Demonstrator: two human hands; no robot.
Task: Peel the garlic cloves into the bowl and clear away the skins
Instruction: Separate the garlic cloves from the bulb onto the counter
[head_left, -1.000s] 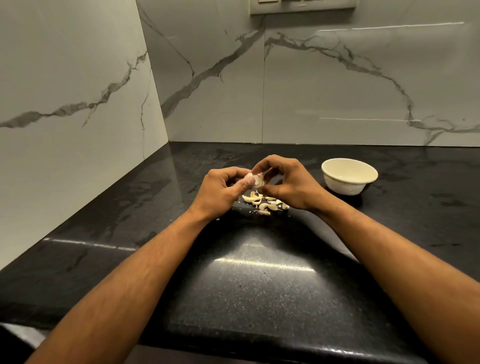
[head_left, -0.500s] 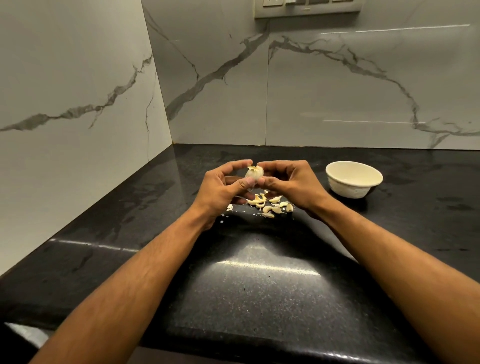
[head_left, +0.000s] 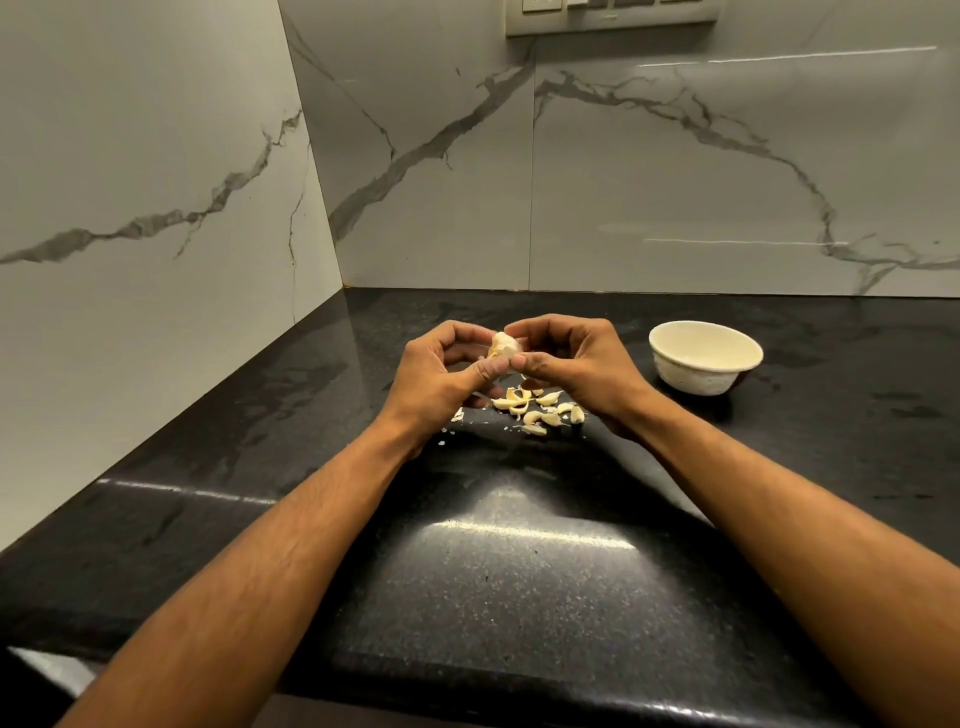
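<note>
Nearest me, two bare forearms reach out over the black granite counter (head_left: 498, 597), where a streak of light lies on the polished stone. Past the wrists, a small heap of loose garlic cloves (head_left: 540, 408) sits on the counter under the hands, with a few pale flecks of skin (head_left: 457, 415) scattered just to its left.

Above the heap, the left hand (head_left: 436, 379) and the right hand (head_left: 582, 364) meet around a garlic piece (head_left: 504, 345), each pinching it between curled fingers and thumb. A second ago the piece was tucked low between the knuckles; now it is lifted clear of the heap and turned so its pale rounded side shows on top, with both thumbs pressed in beneath it. I take that as the hands finding a purchase to break or strip it, so peeling is only just starting on this piece.

Further right, well apart from the hands, the cream bowl (head_left: 670, 364) stands upright, and what I can see of its inside holds nothing, so I judge the task to be at an early stage. Behind everything rises the veined marble wall (head_left: 675, 182).
</note>
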